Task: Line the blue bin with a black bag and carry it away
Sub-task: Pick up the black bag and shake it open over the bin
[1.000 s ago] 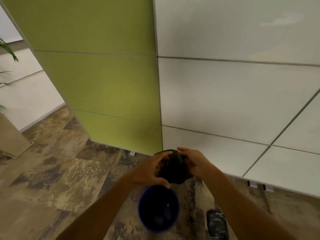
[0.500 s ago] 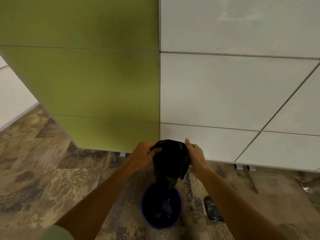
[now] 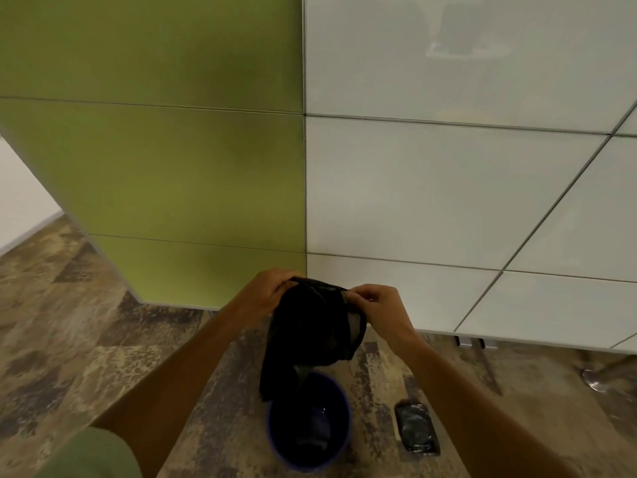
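A round blue bin stands upright on the floor directly below my hands, its inside dark. A black bag hangs unfolded above it, its lower end reaching down to the bin's rim. My left hand grips the bag's top edge on the left. My right hand pinches the top edge on the right, and the two hands pull that edge apart.
A flat black packet lies on the patterned floor right of the bin. A green partition and a white panel wall rise close behind. A metal furniture foot sits at the far right.
The bag was a bunched wad between my hands; it has unfolded and hangs down to the bin. My hands have spread apart along its top edge.
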A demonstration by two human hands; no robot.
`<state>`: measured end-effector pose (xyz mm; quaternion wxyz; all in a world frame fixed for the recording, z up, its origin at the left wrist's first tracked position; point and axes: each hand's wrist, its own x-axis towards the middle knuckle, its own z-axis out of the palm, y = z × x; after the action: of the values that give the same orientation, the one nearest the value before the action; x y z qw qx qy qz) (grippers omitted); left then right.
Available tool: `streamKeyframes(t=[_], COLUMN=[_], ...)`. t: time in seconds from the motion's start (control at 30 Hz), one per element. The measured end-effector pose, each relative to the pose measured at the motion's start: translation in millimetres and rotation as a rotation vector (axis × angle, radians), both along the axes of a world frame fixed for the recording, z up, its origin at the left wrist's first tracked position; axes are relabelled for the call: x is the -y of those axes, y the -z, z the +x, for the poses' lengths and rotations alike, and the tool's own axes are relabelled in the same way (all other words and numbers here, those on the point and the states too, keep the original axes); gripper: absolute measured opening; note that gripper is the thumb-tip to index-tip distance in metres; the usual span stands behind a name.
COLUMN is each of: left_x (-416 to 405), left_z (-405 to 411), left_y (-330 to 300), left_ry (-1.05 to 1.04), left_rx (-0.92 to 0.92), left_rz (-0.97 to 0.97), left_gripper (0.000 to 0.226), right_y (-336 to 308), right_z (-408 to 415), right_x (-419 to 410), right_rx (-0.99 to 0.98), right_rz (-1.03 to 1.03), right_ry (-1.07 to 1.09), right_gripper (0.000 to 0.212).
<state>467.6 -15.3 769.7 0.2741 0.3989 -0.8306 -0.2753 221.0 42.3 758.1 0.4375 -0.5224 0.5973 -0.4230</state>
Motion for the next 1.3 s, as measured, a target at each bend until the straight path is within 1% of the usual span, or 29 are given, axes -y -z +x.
streamKeyframes(t=[0.13, 0.23, 0.3, 0.37, 0.43, 0.53, 0.6, 0.63, 0.67, 0.73, 0.77, 0.8, 0.87, 0.93, 1.0, 1.03, 1.07, 1.13, 1.17, 1.2, 1.3], left_x=[0.4, -4.5, -9.0, -13.7, -20.5, -31.0, -35.1, -34.9, -33.4, -27.7, -24.1, -20.3, -14.7, -14.3, -16.9, -18.1, -18.8, -20.2, -22.3, -24.1, -24.9], left_z=[15.7, 28.8, 37.3, 38.7, 26.7, -9.4, -36.1, -47.9, -58.7, -74.2, -78.1, -79.6, -76.6, -68.2, -58.8, -53.0, -46.5, -31.8, -25.2, -18.5, -5.8], left_y=[9.2, 20.0, 27.8, 32.8, 27.8, 11.8, 3.3, 0.7, -0.6, 0.1, 1.6, 4.5, 11.5, 16.9, 20.4, 21.8, 25.1, 32.7, 35.6, 40.3, 50.5], left_ry=[-0.102, -0.213, -0.262, -0.287, -0.307, -0.296, -0.345, -0.389, -0.431, -0.489, -0.5, -0.497, -0.479, -0.498, -0.545, -0.579, -0.613, -0.67, -0.685, -0.696, -0.739], left_rx=[-0.006, -0.061, -0.051, -0.045, -0.097, -0.164, -0.21, -0.194, -0.14, 0.043, 0.12, 0.159, 0.139, 0.054, 0.0, 0.012, 0.06, 0.157, 0.193, 0.232, 0.303], left_rz=[-0.093, -0.089, -0.064, -0.039, -0.026, -0.131, -0.168, -0.152, -0.113, 0.033, 0.12, 0.198, 0.287, 0.33, 0.361, 0.362, 0.354, 0.387, 0.404, 0.419, 0.481], left_gripper=[0.029, 0.031, 0.03, 0.023, 0.02, 0.027, 0.031, 0.035, 0.042, 0.055, 0.058, 0.058, 0.048, 0.038, 0.026, 0.017, 0.015, 0.029, 0.032, 0.032, 0.03], right_y=[-2.9, -7.8, -10.4, -10.5, -10.8, -11.6, -11.2, -10.6, -10.5, -9.6, -8.6, -8.2, -6.9, -6.3, -5.1, -4.6, -4.9, -4.3, -3.2, -3.5, -3.6], right_z=[-12.1, -21.9, -27.8, -28.8, -23.4, -8.0, 1.8, 5.4, 8.0, 10.3, 10.7, 11.0, 10.0, 4.6, -6.0, -12.2, -18.2, -28.1, -31.3, -33.6, -35.0], right_x=[10.0, 19.5, 23.9, 26.2, 26.3, 26.7, 26.5, 26.3, 25.9, 25.9, 26.4, 26.6, 26.9, 28.2, 31.9, 34.1, 35.6, 37.1, 36.6, 35.1, 30.5], right_rx=[0.149, 0.354, 0.469, 0.452, 0.425, 0.386, 0.348, 0.34, 0.335, 0.336, 0.336, 0.332, 0.312, 0.318, 0.401, 0.469, 0.562, 0.803, 0.894, 0.94, 0.928], right_rz=[0.06, 0.172, 0.219, 0.223, 0.213, 0.191, 0.177, 0.172, 0.171, 0.17, 0.174, 0.181, 0.176, 0.172, 0.194, 0.215, 0.247, 0.313, 0.339, 0.355, 0.374], right_ry=[0.153, 0.253, 0.277, 0.249, 0.201, 0.126, 0.084, 0.066, 0.048, 0.031, 0.038, 0.052, 0.092, 0.146, 0.208, 0.255, 0.313, 0.44, 0.497, 0.541, 0.595], right_gripper=[0.014, 0.019, 0.022, 0.021, 0.018, 0.015, 0.015, 0.013, 0.012, 0.011, 0.011, 0.012, 0.01, 0.01, 0.014, 0.016, 0.017, 0.017, 0.016, 0.014, 0.014])
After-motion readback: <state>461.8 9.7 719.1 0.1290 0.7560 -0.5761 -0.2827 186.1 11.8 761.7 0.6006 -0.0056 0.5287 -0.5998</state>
